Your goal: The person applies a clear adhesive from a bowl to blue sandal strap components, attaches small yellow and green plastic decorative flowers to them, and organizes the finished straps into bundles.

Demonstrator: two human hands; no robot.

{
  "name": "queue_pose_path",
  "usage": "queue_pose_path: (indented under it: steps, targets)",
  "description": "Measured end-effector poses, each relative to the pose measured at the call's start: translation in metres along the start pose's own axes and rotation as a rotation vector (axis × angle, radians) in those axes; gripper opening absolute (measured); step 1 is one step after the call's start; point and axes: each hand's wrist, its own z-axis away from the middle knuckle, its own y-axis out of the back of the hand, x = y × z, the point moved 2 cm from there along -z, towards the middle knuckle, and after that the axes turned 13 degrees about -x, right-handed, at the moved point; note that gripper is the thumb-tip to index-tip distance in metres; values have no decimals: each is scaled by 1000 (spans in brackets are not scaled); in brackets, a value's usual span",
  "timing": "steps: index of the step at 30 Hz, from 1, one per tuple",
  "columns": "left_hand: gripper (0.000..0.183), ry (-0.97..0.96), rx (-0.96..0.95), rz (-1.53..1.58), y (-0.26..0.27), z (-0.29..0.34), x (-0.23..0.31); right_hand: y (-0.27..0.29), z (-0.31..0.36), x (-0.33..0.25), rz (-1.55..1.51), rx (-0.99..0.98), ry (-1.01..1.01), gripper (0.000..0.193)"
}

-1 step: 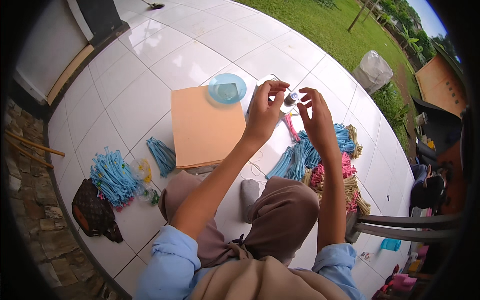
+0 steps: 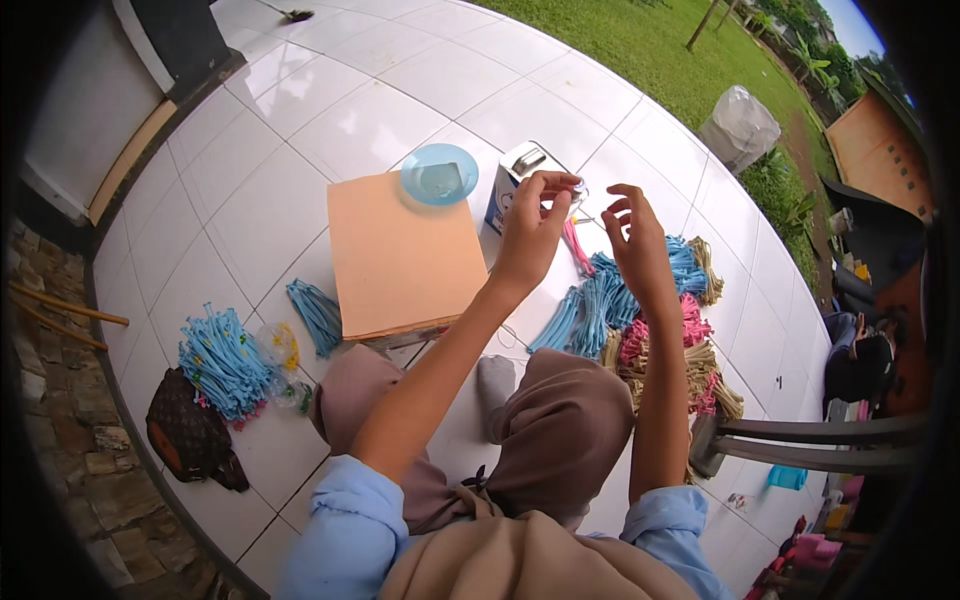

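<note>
Raised in front of me, my left hand has its fingers bent toward the thumb. Beside it, with a small gap between, my right hand curls its fingertips close to its thumb. Whatever either pinches is too fine to make out. A thread spool shows just behind my left fingertips, partly covered. Left of that hand stands a blue and white box with a metal object on top. A pink bundle of strands lies below, between my hands.
A peach-coloured board bears a translucent blue plate at its far edge. Blue bundles and a brown patterned bag lie left. Blue, pink and tan bundles are piled right, near a dark chair part.
My view has shifted slightly, so the floor things sit a little differently. My hands are a bit farther apart, and the left one now covers more of the spool.
</note>
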Motion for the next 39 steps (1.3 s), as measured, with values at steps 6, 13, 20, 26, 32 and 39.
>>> queue_pose_path:
  steps: [6,13,20,26,32,39]
  targets:
    - [20,360,-96,35,-69,47,-201,-119,84,216,-708,-2,-536,19]
    - [34,617,-118,-152,-73,123,-347,-270,137,252,-30,91,-718,53]
    - [37,753,-168,-174,-75,127,-378,-279,120,235,-489,252,-653,63]
    - [30,718,27,346,-55,108,-356,-261,102,245,-1090,175,-702,66]
    - [28,739,156,431,-49,99,-349,-232,102,252,-846,239,-531,58]
    - [32,803,264,29,-44,83,-359,-209,98,199,-1198,335,-549,65]
